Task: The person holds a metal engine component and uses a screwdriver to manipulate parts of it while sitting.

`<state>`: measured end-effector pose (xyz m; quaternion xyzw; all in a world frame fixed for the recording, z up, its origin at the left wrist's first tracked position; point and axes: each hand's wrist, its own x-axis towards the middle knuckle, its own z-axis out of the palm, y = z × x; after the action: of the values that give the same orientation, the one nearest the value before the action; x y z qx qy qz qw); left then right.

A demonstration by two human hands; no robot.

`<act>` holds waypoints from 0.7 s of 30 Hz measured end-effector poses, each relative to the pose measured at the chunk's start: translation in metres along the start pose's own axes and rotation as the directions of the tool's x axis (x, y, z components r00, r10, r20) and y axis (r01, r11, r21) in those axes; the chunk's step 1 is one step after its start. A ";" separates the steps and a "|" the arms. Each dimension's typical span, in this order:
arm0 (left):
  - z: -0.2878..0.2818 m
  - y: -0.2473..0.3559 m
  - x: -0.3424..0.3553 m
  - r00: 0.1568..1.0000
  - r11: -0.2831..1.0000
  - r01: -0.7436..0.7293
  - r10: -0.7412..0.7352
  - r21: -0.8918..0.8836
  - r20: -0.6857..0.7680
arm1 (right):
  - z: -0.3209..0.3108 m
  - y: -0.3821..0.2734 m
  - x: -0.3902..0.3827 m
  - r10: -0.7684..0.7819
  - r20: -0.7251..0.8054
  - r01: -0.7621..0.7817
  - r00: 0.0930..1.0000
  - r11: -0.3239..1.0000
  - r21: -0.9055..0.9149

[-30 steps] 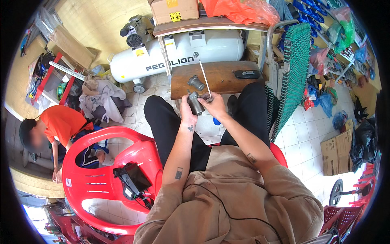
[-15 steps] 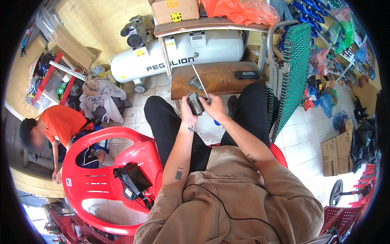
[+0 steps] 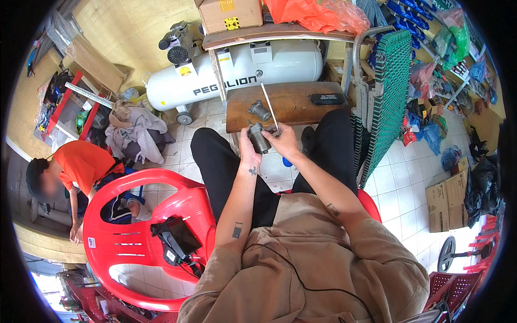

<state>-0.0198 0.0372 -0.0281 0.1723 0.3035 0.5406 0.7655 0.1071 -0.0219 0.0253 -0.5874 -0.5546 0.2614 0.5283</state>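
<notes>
Right, left hand [image 3: 249, 146] is wrapped around a dark metal cylinder part [image 3: 259, 139], held in the air over the lap, just in front of the near edge of the wooden bench [image 3: 301, 105]. Right hand [image 3: 284, 141] fingers are pinched on a thin metal rod [image 3: 270, 107]; its lower end meets the part and it slants up over the bench. A second grey metal part [image 3: 258, 110] sits near the bench's left edge, a flat black case [image 3: 327, 99] towards its right edge. The red plastic chair [image 3: 134, 215] to the left carries a black device [image 3: 175, 239] on its seat. A cardboard box [image 3: 229, 13] sits closed on the shelf above the white compressor tank [image 3: 237, 72]; contents can't be seen.
</notes>
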 end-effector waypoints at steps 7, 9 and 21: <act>-0.005 0.000 0.001 1.000 1.000 0.003 -0.003 -0.005 0.009 | 0.000 -0.004 -0.001 0.037 0.039 -0.035 0.999 0.999 -0.028; -0.006 -0.001 0.003 1.000 1.000 0.007 -0.007 -0.011 0.022 | 0.003 0.004 0.000 0.036 0.031 -0.034 0.999 0.998 -0.055; -0.003 -0.002 0.004 0.999 1.000 0.018 -0.017 -0.017 0.030 | 0.002 0.005 0.000 -0.034 0.013 0.034 0.999 0.999 -0.022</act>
<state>-0.0192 0.0402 -0.0333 0.1710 0.2886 0.5339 0.7762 0.1070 -0.0199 0.0199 -0.5820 -0.5706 0.2499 0.5227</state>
